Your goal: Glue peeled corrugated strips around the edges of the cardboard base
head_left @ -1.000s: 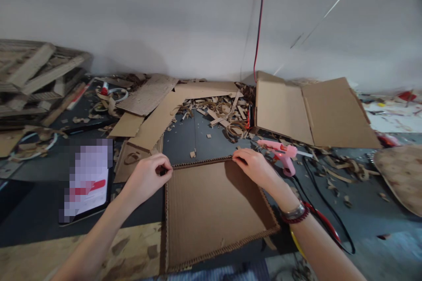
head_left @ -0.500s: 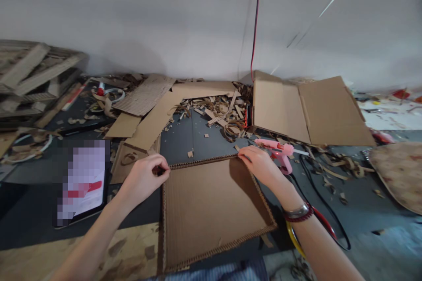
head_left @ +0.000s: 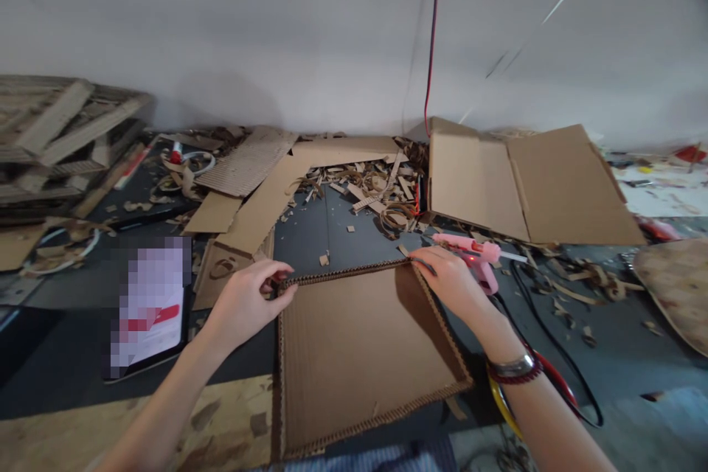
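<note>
1. At the far left, a pile of cardboard frames and strips (head_left: 66,144) lies on the dark worktop (head_left: 340,225), close to the wall.
2. Nearer to the person there is a tablet (head_left: 163,287); a part of its screen is blurred.
3. The left hand (head_left: 248,306) is at the far left corner of the shallow cardboard tray (head_left: 359,361). Its fingers are a little parted, with the thumb on the inner side of the corner and the index finger beyond the rim.
4. The tray lies in front of the person, between the two forearms, with the open side up. Its low walls show wavy edges.
5. Behind the tray, small cardboard scraps (head_left: 373,192) are scattered.
6. The right hand (head_left: 445,276) touches the far right corner of the tray. Its fingers are bent over the rim; I cannot tell whether they grip it.
7. Just beyond this hand lies a pink glue gun (head_left: 470,249) with a white stick in its back end.
8. Behind the glue gun, a folded cardboard sheet (head_left: 569,195) stands tilted.
9. At the right edge is a patterned object (head_left: 678,287), partly cut off.
</note>
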The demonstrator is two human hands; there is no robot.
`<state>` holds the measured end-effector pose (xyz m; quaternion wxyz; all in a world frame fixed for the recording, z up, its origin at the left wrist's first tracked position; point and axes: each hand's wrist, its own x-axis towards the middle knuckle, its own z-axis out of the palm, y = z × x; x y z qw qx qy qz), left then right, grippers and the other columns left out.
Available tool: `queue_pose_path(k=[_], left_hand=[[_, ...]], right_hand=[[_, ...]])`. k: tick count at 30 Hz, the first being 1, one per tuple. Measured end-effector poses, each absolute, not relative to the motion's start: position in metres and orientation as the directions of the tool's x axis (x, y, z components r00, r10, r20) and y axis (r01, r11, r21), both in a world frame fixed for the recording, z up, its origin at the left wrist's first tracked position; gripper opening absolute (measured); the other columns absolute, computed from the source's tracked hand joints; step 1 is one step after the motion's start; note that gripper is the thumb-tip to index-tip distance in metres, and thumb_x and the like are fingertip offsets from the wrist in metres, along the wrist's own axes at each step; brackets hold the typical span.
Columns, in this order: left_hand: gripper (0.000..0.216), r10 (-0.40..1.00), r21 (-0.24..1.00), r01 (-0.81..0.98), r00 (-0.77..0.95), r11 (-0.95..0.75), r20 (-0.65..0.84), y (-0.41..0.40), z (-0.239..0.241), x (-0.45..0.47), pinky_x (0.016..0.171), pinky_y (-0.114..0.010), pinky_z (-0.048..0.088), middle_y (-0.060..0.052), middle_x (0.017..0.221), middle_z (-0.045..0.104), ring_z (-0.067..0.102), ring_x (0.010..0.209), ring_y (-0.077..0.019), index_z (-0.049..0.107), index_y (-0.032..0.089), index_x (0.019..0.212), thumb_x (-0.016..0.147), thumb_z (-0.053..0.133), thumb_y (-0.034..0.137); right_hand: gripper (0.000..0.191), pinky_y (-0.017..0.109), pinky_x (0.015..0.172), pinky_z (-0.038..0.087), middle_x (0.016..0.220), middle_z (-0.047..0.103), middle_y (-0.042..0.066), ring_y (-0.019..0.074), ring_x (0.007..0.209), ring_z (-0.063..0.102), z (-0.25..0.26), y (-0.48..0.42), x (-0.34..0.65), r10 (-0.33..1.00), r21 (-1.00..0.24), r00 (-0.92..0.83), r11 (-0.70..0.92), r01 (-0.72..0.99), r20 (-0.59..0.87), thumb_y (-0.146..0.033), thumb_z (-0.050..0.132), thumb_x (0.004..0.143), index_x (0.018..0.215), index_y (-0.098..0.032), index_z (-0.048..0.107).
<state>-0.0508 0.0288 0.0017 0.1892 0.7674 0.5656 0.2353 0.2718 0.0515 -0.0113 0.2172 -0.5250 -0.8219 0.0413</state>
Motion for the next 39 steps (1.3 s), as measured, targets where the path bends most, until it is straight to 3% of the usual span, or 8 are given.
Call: queue_pose_path(k=[22,27,30,34,39], left_hand=[[0.020,0.940,0.534,0.775,0.305,-0.338,0.152,0.031,-0.001,-0.053,0.051,-0.020,0.042,-0.001,0.071,0.065,0.055,0.052,-0.0097,0.067,0.018,0.069,0.078,0.051,0.024],[0.025,0.942,0.417,0.847,0.267,-0.329,0.201,0.019,0.011,-0.043,0.072,-0.030,0.050,-0.007,0.097,0.066,0.063,0.081,-0.0186,0.067,0.018,0.094,0.080,0.049,0.030],[0.031,0.919,0.365,0.845,0.334,-0.390,0.208,0.011,0.009,-0.036,0.085,-0.037,0.048,-0.010,0.111,0.063,0.060,0.098,-0.0224,0.064,0.017,0.103,0.084,0.045,0.032],[0.032,0.885,0.298,0.833,0.439,-0.466,0.157,0.004,-0.003,-0.032,0.093,-0.041,0.045,-0.011,0.124,0.056,0.052,0.113,-0.0255,0.062,0.015,0.109,0.086,0.044,0.030],[0.036,0.873,0.253,0.836,0.463,-0.488,0.156,-0.001,-0.006,-0.029,0.096,-0.042,0.043,-0.010,0.129,0.051,0.047,0.118,-0.0262,0.056,0.016,0.116,0.087,0.043,0.031]], right_hand=[[0.026,0.034,0.070,0.052,0.075,0.066,0.008,0.0195,0.072,0.061,-0.015,0.053,0.263,0.880,-0.261,-0.333,0.428,0.865,0.339,-0.007,0.041,0.081,0.072,-0.017,0.064],[0.030,0.041,0.086,0.049,0.103,0.064,0.013,0.0228,0.096,0.060,-0.012,0.039,0.255,0.885,-0.256,-0.294,0.398,0.881,0.361,-0.012,0.036,0.085,0.099,-0.013,0.063],[0.035,0.041,0.095,0.044,0.116,0.059,0.013,0.0226,0.112,0.052,-0.010,0.025,0.243,0.873,-0.240,-0.357,0.444,0.863,0.333,-0.013,0.034,0.086,0.110,-0.011,0.059],[0.038,0.046,0.098,0.039,0.128,0.050,0.012,0.0248,0.122,0.041,-0.014,0.014,0.230,0.864,-0.186,-0.438,0.486,0.854,0.246,-0.016,0.033,0.088,0.119,-0.010,0.054],[0.043,0.049,0.099,0.037,0.135,0.041,0.013,0.0277,0.124,0.038,-0.016,0.006,0.222,0.896,-0.113,-0.421,0.437,0.892,0.140,-0.022,0.034,0.089,0.128,-0.010,0.044]])
